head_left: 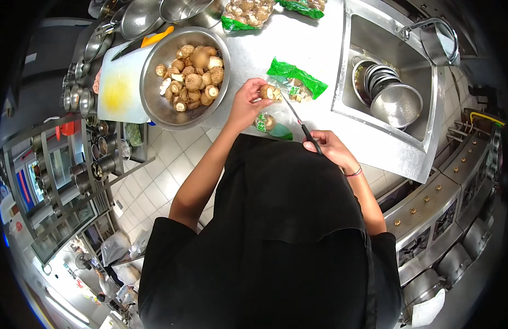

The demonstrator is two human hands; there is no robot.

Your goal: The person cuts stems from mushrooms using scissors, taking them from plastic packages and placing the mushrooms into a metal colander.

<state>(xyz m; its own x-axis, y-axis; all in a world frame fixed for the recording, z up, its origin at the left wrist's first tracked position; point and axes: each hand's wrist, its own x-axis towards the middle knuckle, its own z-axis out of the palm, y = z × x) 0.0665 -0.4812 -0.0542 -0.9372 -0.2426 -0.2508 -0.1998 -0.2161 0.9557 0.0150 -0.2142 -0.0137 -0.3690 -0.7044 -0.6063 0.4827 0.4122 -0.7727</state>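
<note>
My left hand (pixel 247 104) is closed on a brown mushroom (pixel 268 93) with its pale underside and stem showing, held just above the steel counter. In my right hand (pixel 332 147) is a pair of scissors (pixel 307 134) with black handles, its blades pointing up and left. The blade tips come close to the mushroom; whether they touch it I cannot tell. Right behind it lies an opened green and clear bag (pixel 298 77) with mushroom pieces inside. A second green bag (pixel 274 126) sits at the counter's near edge. Left of my hands stands a perforated steel colander (pixel 224 90) full of mushrooms.
A stained white cutting board (pixel 120 88) lies beside the colander, with a yellow-handled knife (pixel 157 36) across its back. More packed mushrooms (pixel 247 13) are at the far side. On the right, a steel sink (pixel 347 49) holds a colander (pixel 397 104) and stacked metal bowls.
</note>
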